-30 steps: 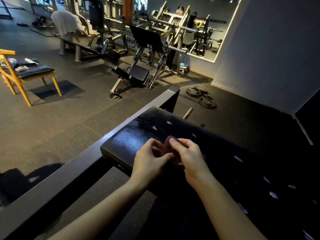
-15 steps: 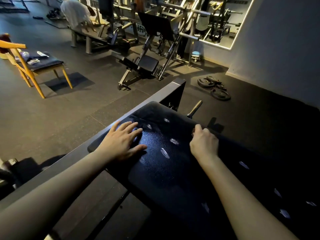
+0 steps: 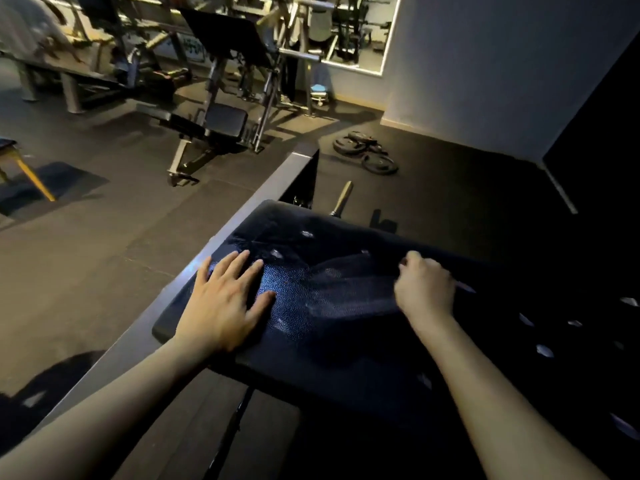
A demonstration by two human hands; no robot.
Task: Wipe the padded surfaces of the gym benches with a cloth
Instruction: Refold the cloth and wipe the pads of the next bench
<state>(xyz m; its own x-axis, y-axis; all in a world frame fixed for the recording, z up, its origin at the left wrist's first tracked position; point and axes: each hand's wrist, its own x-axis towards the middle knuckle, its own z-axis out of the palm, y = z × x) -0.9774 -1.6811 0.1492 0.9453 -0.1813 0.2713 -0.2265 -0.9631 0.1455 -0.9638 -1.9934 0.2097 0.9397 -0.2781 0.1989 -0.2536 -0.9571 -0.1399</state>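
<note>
Flatly, left hand [image 3: 221, 306] presses open on the bench pad [image 3: 311, 358]; right hand [image 3: 424, 289] curled, contents unclear

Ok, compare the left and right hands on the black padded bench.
The left hand lies flat, fingers spread, on the black padded bench; the right hand is curled, apparently gripping a dark cloth. The left hand looks sharp; the right hand is motion-blurred. Both rest on that bench.

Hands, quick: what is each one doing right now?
Left hand: open, flat on the bench pad.
Right hand: closed, gripping a dark cloth.
</note>
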